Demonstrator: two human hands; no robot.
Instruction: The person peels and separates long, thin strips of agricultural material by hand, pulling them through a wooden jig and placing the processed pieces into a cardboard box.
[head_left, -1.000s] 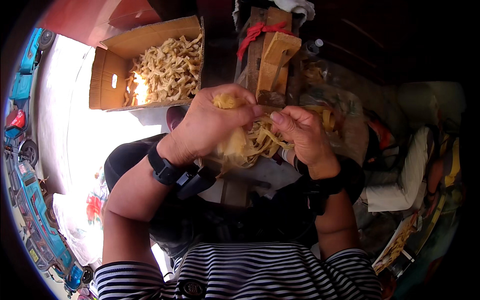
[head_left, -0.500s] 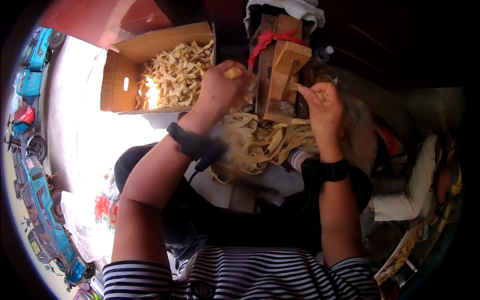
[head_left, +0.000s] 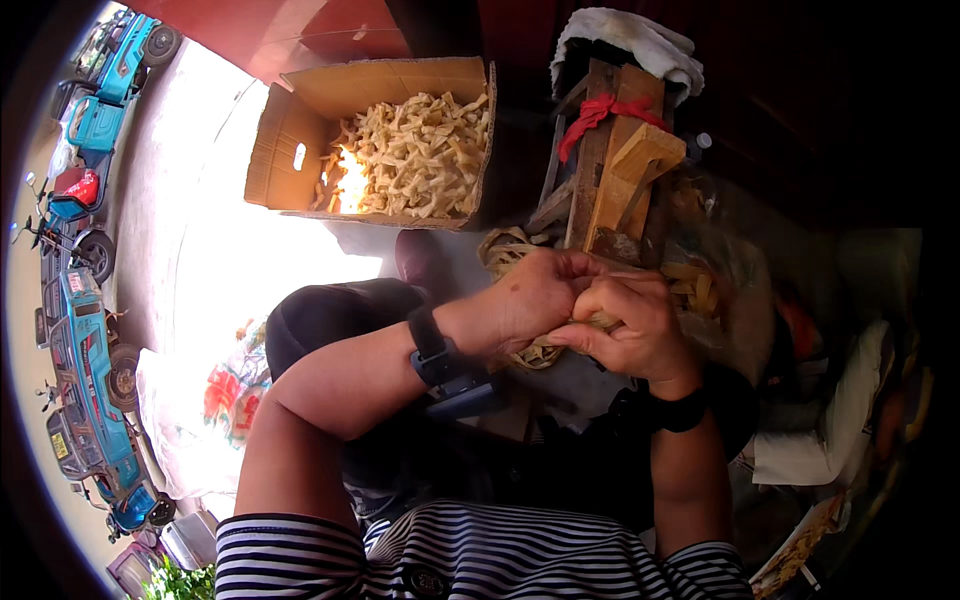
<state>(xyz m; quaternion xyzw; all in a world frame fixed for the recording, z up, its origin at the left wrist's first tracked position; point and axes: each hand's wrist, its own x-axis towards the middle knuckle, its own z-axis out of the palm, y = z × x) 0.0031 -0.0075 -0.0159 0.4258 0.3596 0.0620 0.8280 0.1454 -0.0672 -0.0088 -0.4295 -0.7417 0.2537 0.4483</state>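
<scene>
In front of the wooden bench, my left hand (head_left: 530, 300) and my right hand (head_left: 630, 318) meet with bent fingers. A pale yellow strip (head_left: 606, 321) shows between the right thumb and fingers. The left fingertips press against the right hand at its far side, and what they pinch is mostly hidden. Under and around both hands lies a pile of long pale strips (head_left: 505, 250). Just beyond them, the bench (head_left: 598, 195) carries an upright wooden block (head_left: 645, 152) and a tied red cloth (head_left: 600, 118).
A cardboard box (head_left: 270, 150) at the far left holds many knotted pale pieces (head_left: 425, 155). A white towel (head_left: 630, 40) covers the bench's far end. Clear plastic (head_left: 735, 285) lies to the right. Blue three-wheeled vehicles (head_left: 95, 345) stand along the left edge.
My left hand has moved right and nearer, from beside the box, to meet the right hand. My right hand has come away from the wooden block toward me. The whole view has shifted.
</scene>
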